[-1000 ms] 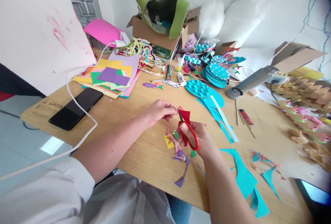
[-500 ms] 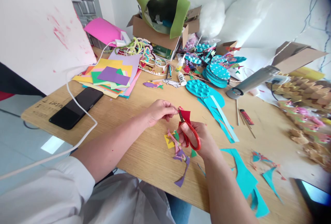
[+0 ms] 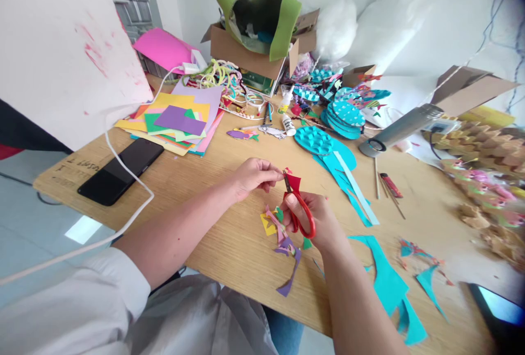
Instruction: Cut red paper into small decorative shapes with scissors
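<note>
In my right hand [image 3: 314,218] is a pair of scissors [image 3: 307,222] with red handles, its dark blades pointing away from me. A small piece of red paper [image 3: 293,182] sits at the blades. My left hand [image 3: 259,174] pinches at the blade tips, thumb and forefinger together on the red paper's edge; the pinched part is mostly hidden. Below the hands lie a yellow paper scrap [image 3: 268,225], pink strips and a curved purple paper scrap [image 3: 290,278].
Coloured paper sheets [image 3: 180,120] are stacked at left beside a black phone [image 3: 121,172]. A white cable [image 3: 135,180] crosses the phone. Turquoise scraps [image 3: 388,278] lie at right. Behind are a glue bottle [image 3: 289,124], a steel flask [image 3: 400,129] and a cardboard box [image 3: 246,51].
The scissors' handles have drawn slightly closer together and shifted a little left with my right hand. My left hand stays almost still.
</note>
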Demonstrator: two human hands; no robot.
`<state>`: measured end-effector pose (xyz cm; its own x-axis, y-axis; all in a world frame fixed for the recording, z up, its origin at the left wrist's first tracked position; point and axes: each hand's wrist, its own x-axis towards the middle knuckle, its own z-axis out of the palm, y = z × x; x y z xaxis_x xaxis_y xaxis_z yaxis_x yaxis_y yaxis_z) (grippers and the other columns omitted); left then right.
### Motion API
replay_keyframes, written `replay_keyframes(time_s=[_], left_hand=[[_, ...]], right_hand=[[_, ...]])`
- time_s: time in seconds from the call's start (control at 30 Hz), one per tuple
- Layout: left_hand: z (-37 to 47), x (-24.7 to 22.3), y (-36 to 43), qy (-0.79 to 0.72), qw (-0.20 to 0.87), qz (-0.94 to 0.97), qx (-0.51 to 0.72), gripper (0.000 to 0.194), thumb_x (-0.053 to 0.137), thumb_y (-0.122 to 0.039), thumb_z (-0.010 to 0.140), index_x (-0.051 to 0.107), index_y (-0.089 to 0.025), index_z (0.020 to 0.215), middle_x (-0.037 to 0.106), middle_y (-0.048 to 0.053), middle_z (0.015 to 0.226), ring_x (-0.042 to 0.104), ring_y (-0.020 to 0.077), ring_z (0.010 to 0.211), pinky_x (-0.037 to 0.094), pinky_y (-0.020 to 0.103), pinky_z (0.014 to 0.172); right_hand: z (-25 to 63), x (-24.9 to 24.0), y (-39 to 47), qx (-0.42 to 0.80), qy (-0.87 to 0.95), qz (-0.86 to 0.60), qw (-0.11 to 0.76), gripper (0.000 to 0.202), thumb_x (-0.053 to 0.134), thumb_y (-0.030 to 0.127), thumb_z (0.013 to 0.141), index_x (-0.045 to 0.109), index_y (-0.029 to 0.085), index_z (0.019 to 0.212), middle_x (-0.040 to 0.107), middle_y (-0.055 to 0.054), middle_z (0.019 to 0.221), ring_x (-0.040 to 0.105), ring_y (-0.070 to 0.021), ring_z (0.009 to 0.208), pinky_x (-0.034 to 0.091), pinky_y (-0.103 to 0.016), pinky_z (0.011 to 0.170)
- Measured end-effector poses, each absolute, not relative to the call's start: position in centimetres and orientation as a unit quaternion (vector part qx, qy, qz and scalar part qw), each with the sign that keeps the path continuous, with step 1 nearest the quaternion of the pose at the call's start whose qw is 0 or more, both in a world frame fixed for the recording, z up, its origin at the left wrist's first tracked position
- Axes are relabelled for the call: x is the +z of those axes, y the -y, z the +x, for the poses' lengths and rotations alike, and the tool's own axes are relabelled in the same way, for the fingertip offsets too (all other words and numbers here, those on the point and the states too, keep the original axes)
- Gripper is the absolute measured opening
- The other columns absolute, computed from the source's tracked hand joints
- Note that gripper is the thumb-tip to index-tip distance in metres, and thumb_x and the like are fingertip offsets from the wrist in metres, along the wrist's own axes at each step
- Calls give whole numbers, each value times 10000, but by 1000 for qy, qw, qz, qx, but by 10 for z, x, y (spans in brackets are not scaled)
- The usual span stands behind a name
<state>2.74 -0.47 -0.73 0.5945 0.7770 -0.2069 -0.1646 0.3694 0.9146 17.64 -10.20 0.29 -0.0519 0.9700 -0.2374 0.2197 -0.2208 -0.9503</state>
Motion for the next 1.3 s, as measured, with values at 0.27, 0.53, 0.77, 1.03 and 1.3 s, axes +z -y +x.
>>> replay_keyframes(time_s=[0.27,0.53,0.77,1.03,1.3], left_hand=[[27,-5,3,-334,759,470,301,79,683,-173,645,639,-108,653,549,-25,521,459,52,453,366,199,469],[26,-4,2,-341,758,472,293,70,681,-173,649,644,-113,649,541,-26,500,456,53,447,363,201,477],[26,-3,2,-344,752,472,306,73,686,-170,645,645,-113,627,543,-20,506,460,56,464,360,201,477],[26,-3,2,-345,750,471,311,82,694,-176,635,644,-111,636,543,-22,514,462,57,466,364,202,470],[26,-6,1,-326,752,478,316,103,703,-195,620,644,-115,644,560,-18,536,480,62,497,369,215,521]], right_hand=[[176,7,102,510,521,-590,346,482,671,627,727,567,166,631,595,-16,468,542,-119,388,374,-201,369],[177,7,102,522,504,-596,345,492,703,628,687,567,160,617,600,-16,453,517,-102,355,356,-186,354],[176,10,102,527,490,-602,347,469,726,599,682,587,154,624,607,-12,452,527,-96,355,362,-173,354],[176,9,102,520,499,-604,341,484,713,613,685,563,160,601,598,-12,446,516,-96,346,350,-176,346],[177,9,103,507,522,-598,335,474,677,611,728,556,165,625,579,-3,447,536,-110,363,350,-182,348]])
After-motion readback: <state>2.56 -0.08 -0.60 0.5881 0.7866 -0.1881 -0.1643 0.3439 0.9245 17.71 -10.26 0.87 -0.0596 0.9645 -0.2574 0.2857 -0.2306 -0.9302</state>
